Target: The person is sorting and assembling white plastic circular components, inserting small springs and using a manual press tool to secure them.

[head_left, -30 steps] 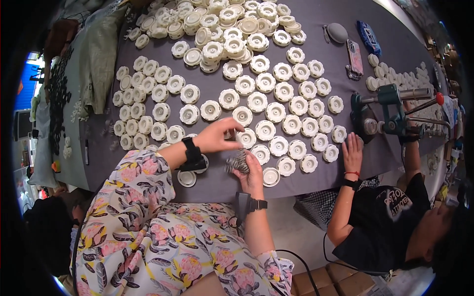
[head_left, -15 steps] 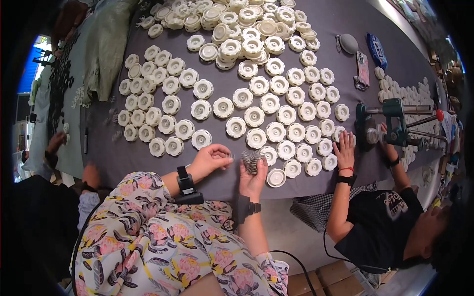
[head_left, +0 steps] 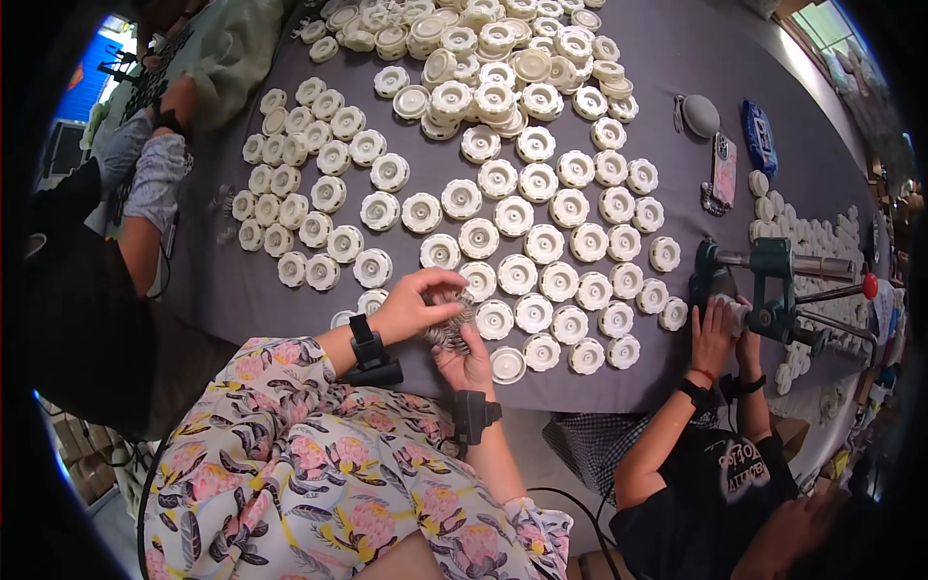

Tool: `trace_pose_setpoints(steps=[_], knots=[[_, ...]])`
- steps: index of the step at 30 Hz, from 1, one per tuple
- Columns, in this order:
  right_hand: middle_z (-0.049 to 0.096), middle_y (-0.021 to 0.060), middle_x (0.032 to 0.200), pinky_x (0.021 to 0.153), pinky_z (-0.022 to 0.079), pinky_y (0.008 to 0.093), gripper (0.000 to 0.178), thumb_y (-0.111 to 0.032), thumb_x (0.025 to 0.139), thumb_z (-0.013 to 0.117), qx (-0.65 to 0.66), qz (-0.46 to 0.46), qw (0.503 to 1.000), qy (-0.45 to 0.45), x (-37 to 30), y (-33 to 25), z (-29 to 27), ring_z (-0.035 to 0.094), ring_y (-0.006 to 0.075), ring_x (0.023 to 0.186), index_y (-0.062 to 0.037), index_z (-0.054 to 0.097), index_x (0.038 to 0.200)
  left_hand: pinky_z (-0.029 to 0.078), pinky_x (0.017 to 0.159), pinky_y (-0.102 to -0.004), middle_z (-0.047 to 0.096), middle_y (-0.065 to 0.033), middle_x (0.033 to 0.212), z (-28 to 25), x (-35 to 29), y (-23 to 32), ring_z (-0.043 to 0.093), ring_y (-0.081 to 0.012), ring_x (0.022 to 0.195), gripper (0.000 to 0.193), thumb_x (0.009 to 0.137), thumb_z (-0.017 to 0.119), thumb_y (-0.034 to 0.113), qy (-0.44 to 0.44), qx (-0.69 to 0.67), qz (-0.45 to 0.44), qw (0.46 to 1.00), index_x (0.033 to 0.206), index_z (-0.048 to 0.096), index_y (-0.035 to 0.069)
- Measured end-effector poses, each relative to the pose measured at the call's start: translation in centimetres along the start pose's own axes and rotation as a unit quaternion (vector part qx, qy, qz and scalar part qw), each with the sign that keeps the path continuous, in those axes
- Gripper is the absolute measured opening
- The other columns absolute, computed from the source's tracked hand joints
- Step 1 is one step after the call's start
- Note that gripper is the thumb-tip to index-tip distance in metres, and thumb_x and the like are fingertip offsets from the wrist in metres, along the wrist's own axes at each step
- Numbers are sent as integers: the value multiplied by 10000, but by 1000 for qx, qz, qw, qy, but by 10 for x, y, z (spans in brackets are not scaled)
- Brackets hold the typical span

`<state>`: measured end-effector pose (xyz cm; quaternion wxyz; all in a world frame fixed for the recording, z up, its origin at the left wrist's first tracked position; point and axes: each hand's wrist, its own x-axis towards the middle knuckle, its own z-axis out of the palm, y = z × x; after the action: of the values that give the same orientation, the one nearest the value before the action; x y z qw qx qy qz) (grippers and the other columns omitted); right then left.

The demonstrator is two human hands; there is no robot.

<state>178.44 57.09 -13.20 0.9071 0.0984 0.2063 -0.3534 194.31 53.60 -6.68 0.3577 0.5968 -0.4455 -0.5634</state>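
Observation:
My right hand (head_left: 466, 362) is palm up near the front edge of the table, cupped around a bunch of thin metal coil springs (head_left: 447, 335). Just above the bunch is my left hand (head_left: 420, 302), its thumb and fingers curled together at the springs. Whether a single spring is between those fingertips is hidden. White round scalloped caps (head_left: 494, 319) with hollow centres lie in loose rows just beyond and to the right of my hands. Closest to my right hand is a flatter white disc (head_left: 507, 365).
A heap of white caps (head_left: 493, 97) covers the far middle. At right, a co-worker's hands (head_left: 720, 333) are at a green hand press (head_left: 773, 271) with a red-knobbed lever. A phone (head_left: 723, 169) and blue packet (head_left: 760, 135) lie beyond. Another person's arm (head_left: 155, 184) reaches in at left.
My left hand, formerly apart in a pinch, is now over the springs in my right hand. The right co-worker's hand has moved to the press; the left person's arm reaches farther out. The view has shifted.

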Motion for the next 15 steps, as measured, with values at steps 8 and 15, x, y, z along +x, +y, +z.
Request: trace_pose_setpoints(steps=[8, 15], knots=[[554, 62, 1132, 696, 549, 349, 405, -171, 901, 533, -37, 29, 998, 49, -28, -43, -11, 548, 247, 1084, -155, 404, 1285, 428, 739, -348, 558, -51, 901, 29, 38, -16, 549, -230, 857, 315, 677, 707, 134, 88, 394, 162, 900, 970, 593, 110], [542, 82, 1161, 678, 547, 349, 403, -215, 923, 494, -66, 11, 995, 77, -33, -67, -11, 547, 256, 1081, -155, 389, 1307, 447, 774, -329, 562, -70, 972, 43, 17, 7, 559, -229, 928, 372, 706, 723, 168, 80, 224, 57, 969, 1043, 584, 92]])
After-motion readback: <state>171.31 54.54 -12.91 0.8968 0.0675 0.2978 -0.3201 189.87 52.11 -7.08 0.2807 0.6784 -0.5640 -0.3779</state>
